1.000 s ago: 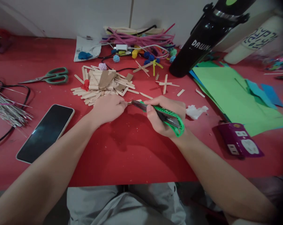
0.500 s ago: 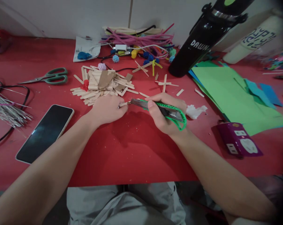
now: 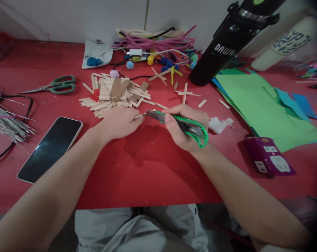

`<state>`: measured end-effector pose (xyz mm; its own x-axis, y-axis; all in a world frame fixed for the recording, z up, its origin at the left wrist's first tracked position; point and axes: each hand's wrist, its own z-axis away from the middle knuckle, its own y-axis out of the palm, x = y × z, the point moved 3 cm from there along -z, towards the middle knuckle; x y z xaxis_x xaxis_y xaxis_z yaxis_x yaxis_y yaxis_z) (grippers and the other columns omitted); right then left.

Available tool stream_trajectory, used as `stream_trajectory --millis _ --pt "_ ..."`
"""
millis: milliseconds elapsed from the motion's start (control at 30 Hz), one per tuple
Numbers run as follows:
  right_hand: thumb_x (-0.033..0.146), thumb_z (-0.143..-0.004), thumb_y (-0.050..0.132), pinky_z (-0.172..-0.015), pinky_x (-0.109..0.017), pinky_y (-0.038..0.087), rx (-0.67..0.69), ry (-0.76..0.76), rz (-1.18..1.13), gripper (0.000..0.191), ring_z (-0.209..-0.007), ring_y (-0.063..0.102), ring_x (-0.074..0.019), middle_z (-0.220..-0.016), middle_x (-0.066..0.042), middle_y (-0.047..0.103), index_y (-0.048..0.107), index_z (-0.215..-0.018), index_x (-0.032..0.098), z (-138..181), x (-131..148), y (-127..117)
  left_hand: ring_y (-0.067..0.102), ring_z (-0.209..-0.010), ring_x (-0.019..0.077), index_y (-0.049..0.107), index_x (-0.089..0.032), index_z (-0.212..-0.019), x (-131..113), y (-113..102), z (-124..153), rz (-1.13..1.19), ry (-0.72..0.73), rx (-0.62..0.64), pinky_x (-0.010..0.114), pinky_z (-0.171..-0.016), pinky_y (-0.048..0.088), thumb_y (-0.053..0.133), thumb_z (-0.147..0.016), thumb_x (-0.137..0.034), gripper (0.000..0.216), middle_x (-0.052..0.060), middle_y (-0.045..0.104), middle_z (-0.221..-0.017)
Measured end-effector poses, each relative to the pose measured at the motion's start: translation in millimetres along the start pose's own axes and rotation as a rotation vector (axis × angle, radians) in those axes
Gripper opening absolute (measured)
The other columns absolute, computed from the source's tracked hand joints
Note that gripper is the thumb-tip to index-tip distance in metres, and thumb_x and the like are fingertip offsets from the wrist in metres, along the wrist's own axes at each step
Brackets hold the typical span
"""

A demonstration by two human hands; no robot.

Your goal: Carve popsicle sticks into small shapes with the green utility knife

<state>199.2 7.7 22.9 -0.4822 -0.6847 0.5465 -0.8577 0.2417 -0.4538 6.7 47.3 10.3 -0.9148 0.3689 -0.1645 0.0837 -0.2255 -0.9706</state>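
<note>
My right hand [image 3: 186, 127] is closed around a green utility knife [image 3: 193, 126], its blade pointing left. Between the thumb and fingers of my left hand [image 3: 121, 121] is a wooden craft stick [image 3: 140, 116], only its short end showing. The blade tip meets that end, or lies right at it; which of the two I cannot tell. Just beyond my left hand spreads a heap of craft sticks [image 3: 112, 87] with bits of brown cardboard on top. Past my right hand lie crossed sticks [image 3: 185, 93] and a short cut piece [image 3: 202, 103].
Left of me are a phone [image 3: 50, 149], green-handled scissors [image 3: 61, 85] and a wire bundle [image 3: 9, 120]. Pink pipe cleaners [image 3: 155, 43] lie at the back. On the right stand a black bottle [image 3: 221, 45], green paper [image 3: 263, 105], a purple box [image 3: 268, 155] and crumpled tissue [image 3: 220, 124].
Both hands stay almost in place. The knife's handle end has dipped very slightly, while its tip remains at the stick.
</note>
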Motion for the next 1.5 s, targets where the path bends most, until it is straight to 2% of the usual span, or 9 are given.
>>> stream_trajectory --millis 267,500,633,900,1133,1367,1500 --pt "0.026 -0.089 0.063 -0.048 -0.025 0.044 0.000 -0.010 0.001 0.008 -0.048 0.054 -0.0106 -0.061 0.003 0.063 0.068 -0.086 0.021 -0.6 0.1 -0.3 0.067 -0.080 0.0265 0.072 -0.018 -0.085 -0.3 2.9 -0.5 -0.022 0.021 0.001 0.037 -0.067 0.041 0.023 -0.100 -0.042 0.056 0.013 0.075 -0.090" --pt "0.025 -0.089 0.063 -0.048 -0.024 0.045 0.003 -0.037 -0.016 0.006 -0.047 0.052 -0.0099 -0.060 0.004 0.062 0.066 -0.085 0.022 -0.4 0.4 -0.4 0.065 -0.075 0.0242 0.071 -0.019 -0.080 -0.4 3.2 0.2 -0.017 0.020 -0.025 0.035 -0.062 0.037 0.031 -0.096 -0.042 0.049 0.011 0.075 -0.083" --pt "0.026 -0.089 0.062 -0.049 -0.025 0.047 -0.010 -0.036 0.013 0.007 -0.049 0.055 -0.0111 -0.064 0.003 0.065 0.066 -0.084 0.023 0.2 0.2 -0.4 0.064 -0.074 0.0227 0.071 -0.019 -0.080 -1.4 1.7 0.0 -0.016 0.039 -0.007 0.034 -0.060 0.036 0.032 -0.096 -0.041 0.048 0.010 0.075 -0.084" --pt "0.019 -0.086 0.063 -0.051 -0.023 0.047 0.011 -0.074 -0.018 0.004 -0.049 0.054 -0.0091 -0.062 0.004 0.063 0.066 -0.087 0.021 -0.7 2.1 0.1 0.065 -0.076 0.0240 0.072 -0.019 -0.081 -0.5 3.4 -0.6 -0.015 0.023 -0.017 0.035 -0.061 0.036 0.033 -0.096 -0.040 0.047 0.011 0.076 -0.086" --pt "0.022 -0.088 0.061 -0.054 -0.025 0.050 0.080 -0.117 0.024 0.005 -0.054 0.060 -0.0117 -0.073 0.000 0.071 0.065 -0.090 0.023 -1.2 1.2 -0.1 0.066 -0.079 0.0245 0.074 -0.019 -0.086 -1.3 2.8 -1.3 -0.019 0.011 0.000 0.034 -0.065 0.041 0.033 -0.096 -0.039 0.047 0.010 0.076 -0.087" --pt "0.019 -0.087 0.061 -0.056 -0.025 0.052 0.099 -0.142 0.005 0.007 -0.056 0.063 -0.0116 -0.075 0.000 0.072 0.065 -0.092 0.022 -2.1 0.4 0.6 0.065 -0.076 0.0248 0.071 -0.019 -0.082 -0.6 2.9 -1.7 -0.001 0.020 -0.001 0.035 -0.061 0.035 0.034 -0.095 -0.038 0.043 0.011 0.076 -0.086" --pt "0.020 -0.087 0.061 -0.059 -0.026 0.054 0.099 -0.134 0.006 0.006 -0.061 0.066 -0.0131 -0.078 -0.001 0.073 0.065 -0.090 0.023 -2.2 -2.0 1.9 0.064 -0.075 0.0251 0.071 -0.019 -0.081 -0.2 2.5 -1.5 0.002 0.019 -0.005 0.036 -0.061 0.036 0.034 -0.094 -0.039 0.044 0.011 0.075 -0.084"
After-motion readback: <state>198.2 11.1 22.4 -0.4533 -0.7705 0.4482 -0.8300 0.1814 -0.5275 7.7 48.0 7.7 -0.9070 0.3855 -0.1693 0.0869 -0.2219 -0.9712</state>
